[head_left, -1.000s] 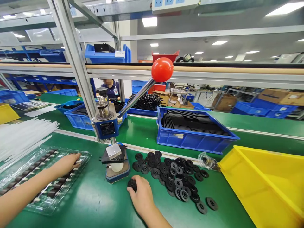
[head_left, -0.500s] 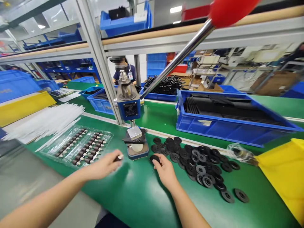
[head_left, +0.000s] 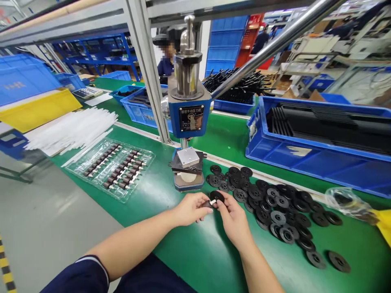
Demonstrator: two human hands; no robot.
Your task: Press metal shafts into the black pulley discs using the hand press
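My left hand pinches a small dark brown cylindrical part by its body, its white shaft pointing right. Close against it, my right hand grips a black round disc between thumb and fingers. The white shaft is at the disc's face; whether it sits in the hole I cannot tell. Just beyond my hands stands a blue hand press with a metal block on its base. To the right lies a heap of similar black discs. A clear plastic tray at left holds rows of similar brown parts.
A long metal lever slants up right from the press. Behind are a blue bin of black flat parts and an upright aluminium post. White strips lie at left, a plastic bag at right. Someone sits across the bench.
My left hand has moved right with the brown part and met the disc in my right hand. The view has shifted down and closer to the press.
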